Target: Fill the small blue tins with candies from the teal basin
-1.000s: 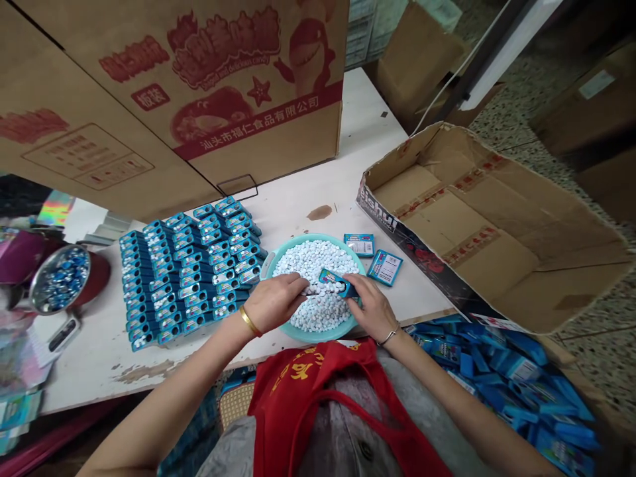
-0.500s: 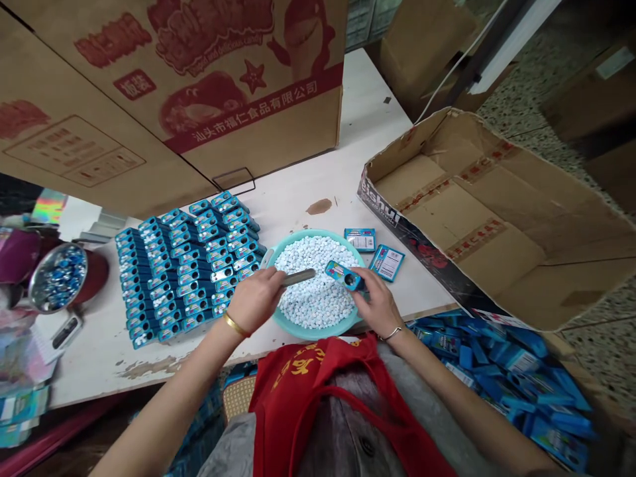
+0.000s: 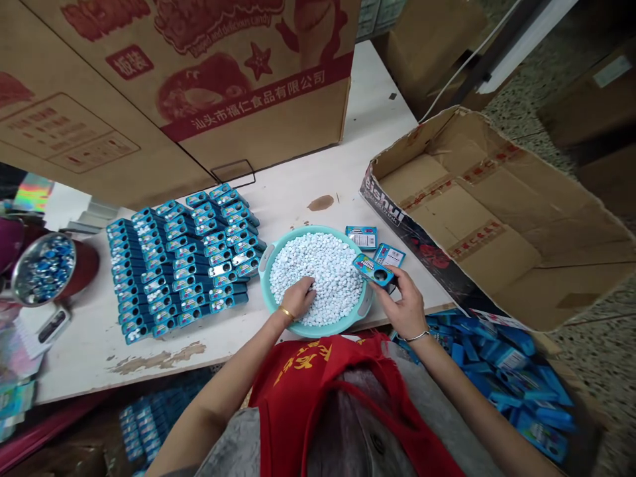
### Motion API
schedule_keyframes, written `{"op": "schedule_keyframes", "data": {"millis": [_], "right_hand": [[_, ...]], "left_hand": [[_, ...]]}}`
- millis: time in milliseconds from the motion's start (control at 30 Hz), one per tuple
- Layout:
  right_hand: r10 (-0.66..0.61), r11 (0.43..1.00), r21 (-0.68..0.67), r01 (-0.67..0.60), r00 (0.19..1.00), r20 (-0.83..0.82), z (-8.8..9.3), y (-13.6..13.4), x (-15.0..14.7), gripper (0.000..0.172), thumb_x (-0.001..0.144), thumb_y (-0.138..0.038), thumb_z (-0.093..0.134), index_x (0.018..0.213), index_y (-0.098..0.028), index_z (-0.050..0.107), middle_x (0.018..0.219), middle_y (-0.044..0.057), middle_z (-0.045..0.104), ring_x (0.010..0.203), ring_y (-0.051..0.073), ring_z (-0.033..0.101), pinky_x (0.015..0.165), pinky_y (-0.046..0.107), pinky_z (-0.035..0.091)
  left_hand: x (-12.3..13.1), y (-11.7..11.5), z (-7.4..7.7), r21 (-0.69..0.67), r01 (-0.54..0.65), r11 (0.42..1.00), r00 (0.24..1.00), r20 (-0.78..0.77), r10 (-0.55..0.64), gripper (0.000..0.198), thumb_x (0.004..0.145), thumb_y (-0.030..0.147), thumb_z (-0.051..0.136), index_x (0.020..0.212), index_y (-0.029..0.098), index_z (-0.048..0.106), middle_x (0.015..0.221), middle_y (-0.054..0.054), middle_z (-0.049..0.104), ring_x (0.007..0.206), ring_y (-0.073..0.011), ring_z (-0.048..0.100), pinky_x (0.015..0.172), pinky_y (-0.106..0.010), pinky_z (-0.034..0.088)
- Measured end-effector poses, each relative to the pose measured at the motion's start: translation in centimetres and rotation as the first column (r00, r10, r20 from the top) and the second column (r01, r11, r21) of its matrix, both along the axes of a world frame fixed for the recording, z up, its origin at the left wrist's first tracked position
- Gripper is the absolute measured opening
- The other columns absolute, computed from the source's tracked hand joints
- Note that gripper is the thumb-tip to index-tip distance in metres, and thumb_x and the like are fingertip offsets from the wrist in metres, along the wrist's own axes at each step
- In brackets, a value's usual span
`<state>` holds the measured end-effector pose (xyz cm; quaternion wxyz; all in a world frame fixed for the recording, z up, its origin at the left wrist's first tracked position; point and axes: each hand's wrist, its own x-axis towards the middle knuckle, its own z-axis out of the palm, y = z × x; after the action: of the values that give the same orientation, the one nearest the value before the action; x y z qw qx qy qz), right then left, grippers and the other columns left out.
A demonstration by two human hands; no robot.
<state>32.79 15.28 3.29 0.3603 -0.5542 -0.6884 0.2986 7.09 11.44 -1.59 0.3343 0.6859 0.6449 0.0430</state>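
Observation:
My left hand (image 3: 299, 298) is closed, its fingertips down among the small white candies (image 3: 332, 265) in a turquoise basin (image 3: 265, 281). The narrow grey metal scoop it gripped in the earlier frame is hidden now, apparently sunk in the candies. My right hand (image 3: 405, 305) grips a blue candy box (image 3: 372, 270) with a round dark hole in its end, tilted above the basin's right rim. Behind that box, two more flat blue packs (image 3: 361, 236) lie on the table.
Rows of upright blue boxes (image 3: 183, 265), some with white candies in their holes, stand left of the basin. An open cardboard tray (image 3: 477, 225) lies right, above heaped blue packs (image 3: 501, 371). A large carton (image 3: 223, 99) stands behind; a metal bowl (image 3: 44, 268) sits far left.
My left hand has gone down into the candies, and the scoop has dropped out of sight. My right hand has carried the blue box right, toward the basin's rim.

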Motion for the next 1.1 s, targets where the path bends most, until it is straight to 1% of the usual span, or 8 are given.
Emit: {"op": "schedule_keyframes", "data": {"millis": [100, 233, 400, 600, 767, 867, 933, 1100], "right_hand": [[0.042, 0.999, 0.019, -0.043, 0.999, 0.023, -0.1, 0.0, -0.1, 0.035, 0.087, -0.031, 0.059, 0.120, -0.019, 0.053, 0.111, 0.013, 0.064, 0.104, 0.028, 0.063, 0.088, 0.044, 0.053], [0.136, 0.990, 0.035, -0.138, 0.990, 0.039, -0.1, 0.0, -0.9, 0.034, 0.087, -0.023, 0.054, 0.121, -0.020, 0.054, 0.114, 0.013, 0.063, 0.108, 0.029, 0.060, 0.092, 0.048, 0.051], [0.261, 0.961, 0.084, -0.264, 0.964, 0.051, -0.1, 0.1, -3.0, 0.041, 0.084, -0.014, 0.050, 0.125, -0.020, 0.052, 0.119, 0.013, 0.062, 0.113, 0.029, 0.058, 0.097, 0.050, 0.050], [0.336, 0.933, 0.122, -0.339, 0.941, 0.046, 0.1, 0.1, -4.4, 0.046, 0.083, -0.010, 0.049, 0.128, -0.022, 0.050, 0.120, 0.012, 0.063, 0.115, 0.028, 0.058, 0.098, 0.050, 0.050], [0.338, 0.932, 0.128, -0.339, 0.941, 0.033, 0.0, 0.1, -4.5, 0.046, 0.084, -0.011, 0.048, 0.129, -0.022, 0.049, 0.120, 0.012, 0.063, 0.115, 0.028, 0.058, 0.098, 0.050, 0.050], [0.307, 0.944, 0.122, -0.306, 0.952, 0.017, -0.1, 0.1, -4.3, 0.045, 0.084, -0.011, 0.048, 0.127, -0.022, 0.050, 0.119, 0.011, 0.063, 0.115, 0.027, 0.058, 0.099, 0.049, 0.050], [0.270, 0.957, 0.110, -0.269, 0.963, 0.006, -0.1, 0.2, -3.9, 0.044, 0.084, -0.013, 0.049, 0.126, -0.022, 0.051, 0.119, 0.012, 0.063, 0.114, 0.027, 0.058, 0.098, 0.049, 0.050], [0.161, 0.985, 0.067, -0.160, 0.987, 0.000, 0.3, 0.5, -1.9, 0.039, 0.086, -0.019, 0.053, 0.124, -0.021, 0.052, 0.117, 0.012, 0.062, 0.109, 0.027, 0.060, 0.095, 0.047, 0.051]], "left_hand": [[-2.0, -0.3, 3.0, 0.054, 0.030, 0.998, 0.996, 0.080, -0.034, 0.025, 0.092, 0.027, 0.049, 0.115, 0.019, 0.052, 0.107, -0.008, 0.063, 0.094, -0.0200, 0.061, 0.083, -0.032, 0.049], [-3.8, -0.1, 8.7, 0.147, 0.100, 0.984, 0.984, 0.131, -0.119, 0.025, 0.096, 0.034, 0.047, 0.113, 0.018, 0.053, 0.099, -0.007, 0.063, 0.087, -0.0178, 0.061, 0.078, -0.030, 0.048], [-2.8, 1.6, 14.9, 0.208, 0.304, 0.930, 0.952, -0.037, -0.303, 0.020, 0.097, 0.027, 0.043, 0.110, 0.017, 0.053, 0.100, -0.007, 0.064, 0.088, -0.0185, 0.061, 0.075, -0.030, 0.048], [1.1, 3.2, 19.7, -0.028, 0.414, 0.910, 0.813, -0.438, -0.384, 0.016, 0.096, 0.020, 0.043, 0.105, 0.015, 0.055, 0.093, -0.008, 0.065, 0.086, -0.0239, 0.063, 0.065, -0.032, 0.048], [3.3, 3.3, 22.6, -0.084, 0.458, 0.885, 0.723, -0.544, -0.426, 0.016, 0.094, 0.012, 0.041, 0.096, 0.015, 0.057, 0.088, -0.008, 0.063, 0.085, -0.0254, 0.063, 0.063, -0.033, 0.048], [1.6, 3.1, 22.2, -0.037, 0.434, 0.900, 0.763, -0.517, -0.389, 0.015, 0.095, 0.016, 0.043, 0.096, 0.015, 0.058, 0.090, -0.008, 0.063, 0.087, -0.0246, 0.062, 0.067, -0.033, 0.049], [-0.8, 2.8, 20.2, 0.005, 0.354, 0.935, 0.832, -0.458, -0.312, 0.016, 0.095, 0.022, 0.045, 0.103, 0.017, 0.058, 0.096, -0.008, 0.063, 0.090, -0.0233, 0.061, 0.071, -0.033, 0.048], [-5.4, 1.2, 10.3, -0.116, 0.094, 0.989, 0.919, -0.372, -0.131, 0.016, 0.090, 0.016, 0.047, 0.101, 0.015, 0.059, 0.102, -0.011, 0.063, 0.094, -0.0260, 0.060, 0.075, -0.035, 0.048]]}}
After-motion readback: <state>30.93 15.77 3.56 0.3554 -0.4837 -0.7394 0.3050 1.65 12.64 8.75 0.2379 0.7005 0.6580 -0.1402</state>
